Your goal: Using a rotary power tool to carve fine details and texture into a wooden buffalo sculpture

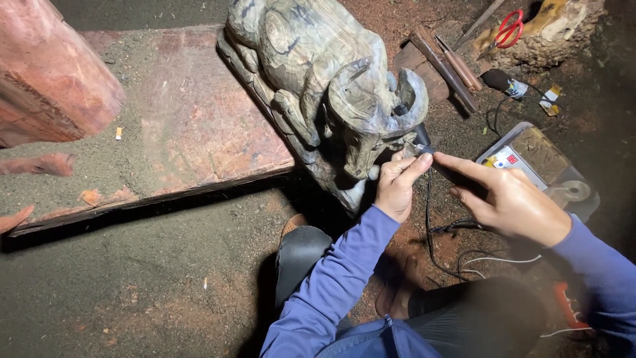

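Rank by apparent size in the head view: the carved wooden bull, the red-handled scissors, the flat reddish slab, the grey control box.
Largest to smallest as they look:
1. Flat reddish slab
2. Carved wooden bull
3. Grey control box
4. Red-handled scissors
The scissors lie farthest from the camera, so their true size is less sure.

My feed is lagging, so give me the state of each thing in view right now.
Carved wooden bull: upright on its base, resting on the plank.
Rotary tool: tip against the bull's head, cable attached.
Left hand: fingers pinching the tool.
Right hand: index finger extended to the tool.
Red scissors: lying closed.
Plank: flat, dusty.
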